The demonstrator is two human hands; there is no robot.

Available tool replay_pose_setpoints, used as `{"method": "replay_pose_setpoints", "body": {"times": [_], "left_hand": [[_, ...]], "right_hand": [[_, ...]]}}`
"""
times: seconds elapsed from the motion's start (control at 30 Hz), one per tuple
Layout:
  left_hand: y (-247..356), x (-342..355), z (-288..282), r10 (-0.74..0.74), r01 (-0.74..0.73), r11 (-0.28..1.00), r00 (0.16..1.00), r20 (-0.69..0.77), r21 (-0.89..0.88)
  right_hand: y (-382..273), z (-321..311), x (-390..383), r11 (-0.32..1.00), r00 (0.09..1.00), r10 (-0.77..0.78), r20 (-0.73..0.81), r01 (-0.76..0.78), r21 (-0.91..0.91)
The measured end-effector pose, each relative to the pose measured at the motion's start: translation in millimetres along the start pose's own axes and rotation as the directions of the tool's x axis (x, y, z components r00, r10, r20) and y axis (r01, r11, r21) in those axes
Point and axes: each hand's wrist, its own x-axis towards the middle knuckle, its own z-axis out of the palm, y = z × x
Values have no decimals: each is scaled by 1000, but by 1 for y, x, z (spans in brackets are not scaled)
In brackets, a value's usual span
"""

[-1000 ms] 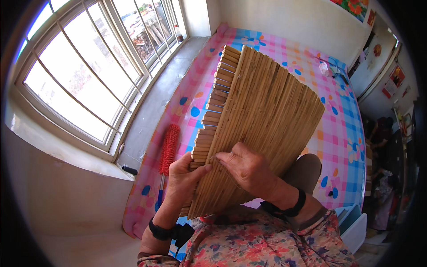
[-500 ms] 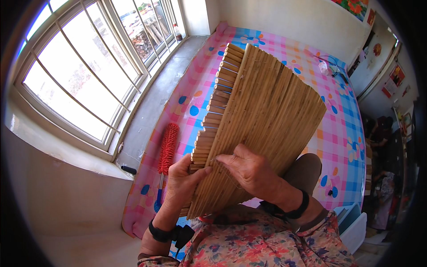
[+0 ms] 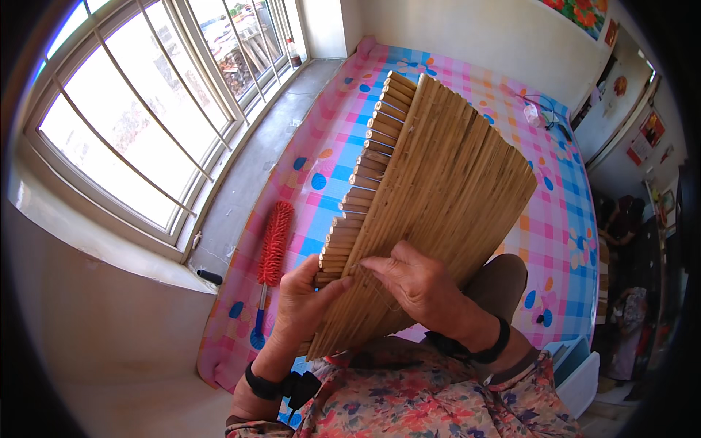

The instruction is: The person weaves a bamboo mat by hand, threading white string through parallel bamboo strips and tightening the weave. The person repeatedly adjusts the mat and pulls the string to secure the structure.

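Note:
A folded mat of thin tan bamboo sticks [image 3: 453,182] is raised over the bed, its round stick ends forming the left edge. My left hand [image 3: 307,299] is closed around that edge near the bottom, thumb on the front. Just right of it, my right hand [image 3: 416,292] presses thumb and index finger together against the mat's face; what lies between the fingertips is too small to make out. A fine thread hangs below those fingers. Left of the mat a red bristly brush [image 3: 275,241] with a metal and blue handle lies on the checked cover.
The bed's pink and blue cover [image 3: 562,263] surrounds my knee. A barred window [image 3: 135,102] with a grey sill [image 3: 285,117] is on the left. A plastic bag [image 3: 533,115] and cable lie at the back right. A pale plastic bin [image 3: 580,387] stands at the lower right.
The top of the mat has shifted to the right. Both my hands have moved slightly right with it, keeping nearly the same hold.

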Motion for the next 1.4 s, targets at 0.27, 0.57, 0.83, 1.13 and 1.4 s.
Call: {"method": "replay_pose_setpoints", "body": {"times": [0.27, 0.57, 0.83, 1.13, 1.4], "left_hand": [[22, -8, 19, 112, -102, 960, 993, -22, 262], [16, -2, 77, 292, -323, 783, 946, 144, 532], [-37, 5, 120, 377, -568, 555, 823, 425, 607], [-62, 3, 121, 311, -632, 538, 764, 565, 558], [-60, 6, 127, 261, -723, 505, 649, 715, 472]], "right_hand": [[-19, -21, 0, 990, 997, 60, 44, -54, -129], [-14, -46, -44, 929, 965, 260, -35, -260, -261], [26, -26, -115, 849, 837, 518, -175, -528, -11], [47, -10, -155, 729, 742, 667, -68, -632, 263], [46, -19, -179, 545, 599, 796, 83, -770, 332]]}}
